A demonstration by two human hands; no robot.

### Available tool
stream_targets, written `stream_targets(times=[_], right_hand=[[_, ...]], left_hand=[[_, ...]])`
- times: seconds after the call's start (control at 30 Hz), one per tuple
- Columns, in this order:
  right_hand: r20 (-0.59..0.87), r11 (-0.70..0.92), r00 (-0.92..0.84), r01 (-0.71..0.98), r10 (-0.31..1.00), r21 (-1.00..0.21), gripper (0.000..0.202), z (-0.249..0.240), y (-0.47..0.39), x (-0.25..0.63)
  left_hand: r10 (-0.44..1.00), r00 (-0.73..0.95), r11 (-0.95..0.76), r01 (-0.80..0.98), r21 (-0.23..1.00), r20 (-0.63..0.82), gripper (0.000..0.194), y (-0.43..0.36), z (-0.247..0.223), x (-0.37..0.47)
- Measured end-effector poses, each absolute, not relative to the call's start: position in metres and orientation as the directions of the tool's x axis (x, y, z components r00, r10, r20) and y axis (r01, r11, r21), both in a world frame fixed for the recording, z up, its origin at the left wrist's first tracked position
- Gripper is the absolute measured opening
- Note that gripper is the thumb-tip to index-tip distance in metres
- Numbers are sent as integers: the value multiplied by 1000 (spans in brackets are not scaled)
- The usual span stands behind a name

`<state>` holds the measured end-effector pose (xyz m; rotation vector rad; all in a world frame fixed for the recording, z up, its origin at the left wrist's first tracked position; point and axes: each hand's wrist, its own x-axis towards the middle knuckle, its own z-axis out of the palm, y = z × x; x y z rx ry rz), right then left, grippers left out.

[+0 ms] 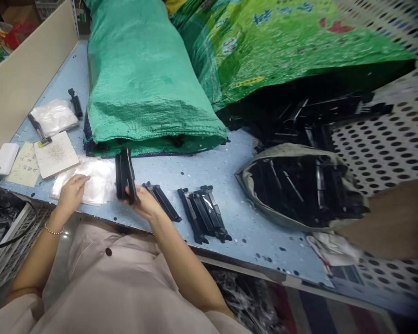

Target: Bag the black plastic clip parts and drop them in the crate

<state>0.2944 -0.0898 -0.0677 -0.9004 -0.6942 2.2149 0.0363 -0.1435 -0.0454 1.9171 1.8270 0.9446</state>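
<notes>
In the head view my right hand (146,202) grips a few long black plastic parts (125,174), held upright side by side above the table's front edge. My left hand (71,195) is over a stack of clear plastic bags (99,181). Its thumb and fingers are pinched together, and whether a bag edge is between them cannot be made out. Just right of my right hand lie more black plastic parts (163,202) on the blue table. Another small group of black parts (204,213) lies further right, side by side.
A large green woven sack (142,83) lies behind my hands. At the right are a printed green sack (282,51) and an open grey bag (245,178) full of black parts. On the left are a white board (57,155), a white device (5,158) and bundled plastic bags (55,117).
</notes>
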Motion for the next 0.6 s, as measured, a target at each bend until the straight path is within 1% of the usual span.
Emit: stream_targets(times=[0.07, 0.1, 0.13, 0.2, 0.27, 0.33, 0.4, 0.47, 0.5, 0.57, 0.6], right_hand=[[-423, -767, -699, -283, 576, -576, 39, -68, -108, 297], [-425, -801, -741, -253, 521, -542, 41, -69, -117, 297], [-425, -822, -762, -238, 488, -517, 42, -72, -124, 295], [-432, -841, -770, -242, 470, -483, 42, -78, -133, 292], [-439, -839, -748, -286, 497, -462, 41, -82, -136, 291], [-443, -805, -691, -367, 571, -466, 42, -81, -133, 292], [-437, -718, -578, -466, 689, -517, 46, -74, -129, 297], [-418, -618, -459, -507, 784, -601, 52, -63, -127, 312], [-412, -579, -412, -492, 813, -650, 52, -57, -128, 324], [-426, -520, -305, -398, 852, -756, 43, -47, -137, 367], [-440, -485, -205, -335, 874, -808, 40, -44, -145, 398]], left_hand=[[971, -80, -97, 731, 675, 226, 41, -140, -43, 42], [968, -89, -97, 730, 677, 235, 44, -139, -40, 44], [965, -77, -113, 740, 663, 251, 48, -140, -38, 47], [951, -1, -192, 782, 593, 309, 55, -146, -32, 57], [919, 136, -322, 798, 509, 369, 63, -157, -30, 72], [849, 309, -497, 741, 451, 429, 68, -170, -31, 96], [754, 446, -645, 638, 420, 482, 69, -182, -35, 124], [688, 494, -720, 555, 416, 532, 68, -191, -40, 154], [665, 506, -743, 518, 423, 549, 68, -193, -41, 168], [611, 573, -791, 422, 443, 546, 68, -195, -44, 188], [578, 619, -812, 369, 453, 531, 68, -194, -45, 194]])
